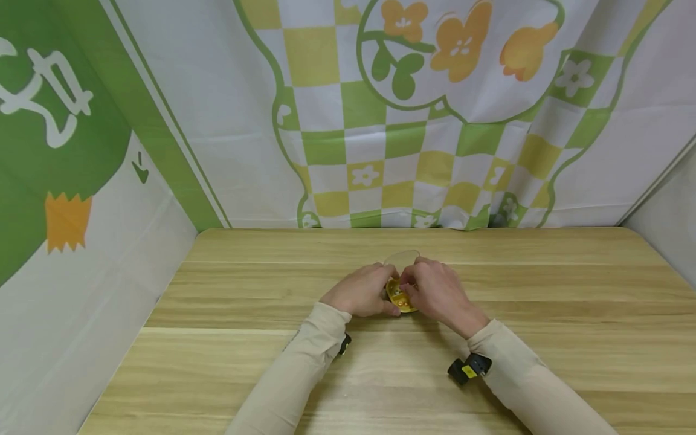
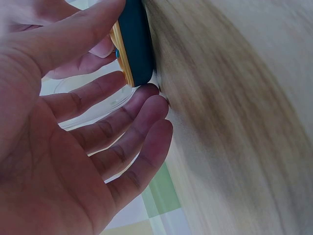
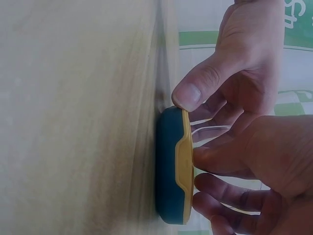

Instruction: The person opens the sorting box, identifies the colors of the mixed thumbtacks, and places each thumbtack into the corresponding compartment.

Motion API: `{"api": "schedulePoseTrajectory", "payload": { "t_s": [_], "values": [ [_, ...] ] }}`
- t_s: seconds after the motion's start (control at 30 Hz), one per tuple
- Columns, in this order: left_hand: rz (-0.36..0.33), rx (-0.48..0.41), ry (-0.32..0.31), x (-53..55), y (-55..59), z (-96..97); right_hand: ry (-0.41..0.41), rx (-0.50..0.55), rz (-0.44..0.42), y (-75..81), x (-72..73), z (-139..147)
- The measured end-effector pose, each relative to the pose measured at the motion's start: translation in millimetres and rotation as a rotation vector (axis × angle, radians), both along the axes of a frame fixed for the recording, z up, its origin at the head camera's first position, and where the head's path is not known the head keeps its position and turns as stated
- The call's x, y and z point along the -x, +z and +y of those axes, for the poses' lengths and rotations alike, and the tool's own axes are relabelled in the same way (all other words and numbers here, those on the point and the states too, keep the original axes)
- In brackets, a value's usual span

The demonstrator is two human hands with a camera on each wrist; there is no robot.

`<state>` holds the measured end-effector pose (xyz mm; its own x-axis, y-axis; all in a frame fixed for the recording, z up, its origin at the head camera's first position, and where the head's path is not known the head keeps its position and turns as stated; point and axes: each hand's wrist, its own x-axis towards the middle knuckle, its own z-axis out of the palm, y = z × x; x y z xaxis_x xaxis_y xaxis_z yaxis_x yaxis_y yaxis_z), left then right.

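A small case [image 1: 401, 300] with a yellow compartmented tray lies on the table, its teal outer shell [image 3: 168, 171] showing in the right wrist view. A clear lid [image 1: 403, 258] stands open at its far side. My left hand [image 1: 365, 293] grips the case's left side between thumb and index finger; the other fingers spread loosely beneath in the left wrist view. Over the tray, my right hand [image 1: 439, 291] has its thumb and fingers bent together, with fingertips at the yellow compartments. Whether anything small is between those fingertips is hidden.
The wooden table [image 1: 217, 362] reaches back to a patterned curtain [image 1: 315, 60]. Another printed cloth [image 1: 163, 241] hangs along the left side. A black wrist camera [image 1: 462, 370] is strapped to the right forearm.
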<state>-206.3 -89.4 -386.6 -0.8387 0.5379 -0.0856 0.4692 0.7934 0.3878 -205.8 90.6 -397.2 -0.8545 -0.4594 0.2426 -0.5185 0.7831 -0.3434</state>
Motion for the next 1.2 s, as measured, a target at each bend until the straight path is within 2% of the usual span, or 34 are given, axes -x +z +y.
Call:
{"api": "schedulePoseTrajectory", "payload": {
  "t_s": [1.2],
  "values": [
    [-0.002,-0.014,-0.004,0.7,0.3,0.1,0.023,0.004,0.037,-4.9,1.4,-0.8]
  ]
}}
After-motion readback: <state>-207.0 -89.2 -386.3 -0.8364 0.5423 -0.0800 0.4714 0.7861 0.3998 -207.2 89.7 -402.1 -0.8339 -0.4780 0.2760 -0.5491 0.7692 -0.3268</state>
